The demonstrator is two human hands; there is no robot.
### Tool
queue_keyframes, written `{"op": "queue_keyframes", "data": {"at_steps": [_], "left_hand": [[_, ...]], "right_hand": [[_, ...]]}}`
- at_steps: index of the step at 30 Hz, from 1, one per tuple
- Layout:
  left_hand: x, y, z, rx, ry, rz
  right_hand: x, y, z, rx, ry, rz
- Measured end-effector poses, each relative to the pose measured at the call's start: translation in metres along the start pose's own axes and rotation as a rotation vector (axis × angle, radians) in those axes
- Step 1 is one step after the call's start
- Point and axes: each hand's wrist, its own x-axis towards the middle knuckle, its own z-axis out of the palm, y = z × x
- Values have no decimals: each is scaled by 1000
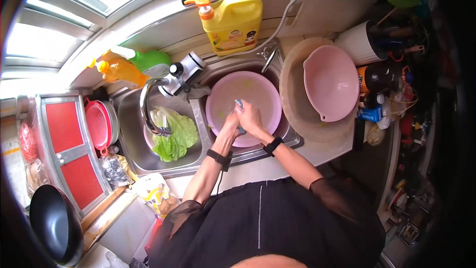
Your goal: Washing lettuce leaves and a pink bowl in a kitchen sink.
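Observation:
Over a pink plastic basin (262,89) of cloudy water in the right sink bowl, my left hand (231,123) and my right hand (250,116) are pressed together. Both squeeze a blue cloth (241,130); only small bits of it show between the fingers, and its full shape is hidden. Small green scraps float in the water. Leafy lettuce (176,136) lies in a colander in the left sink bowl, beneath a curved chrome faucet (144,108).
A pink bowl (333,82) rests in a large beige basin (293,119) to the right. A yellow pump jug (236,24) and detergent bottles (150,63) stand behind the sinks. Red colanders (97,124) lean at the left. A black wok (55,223) is at the lower left.

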Motion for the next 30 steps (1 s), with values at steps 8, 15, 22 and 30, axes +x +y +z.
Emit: {"op": "queue_keyframes", "data": {"at_steps": [8, 15, 22, 30], "left_hand": [[3, -5, 4, 411, 339, 261], [3, -2, -26, 948, 599, 414], [11, -4, -23, -2, 351, 79], [39, -13, -73, -50, -183, 77]], "right_hand": [[45, 114, 38, 38, 99, 341], [2, 48, 20, -616, -150, -108], [20, 74, 38, -326, -304, 298], [-34, -8, 5, 149, -117, -125]]}}
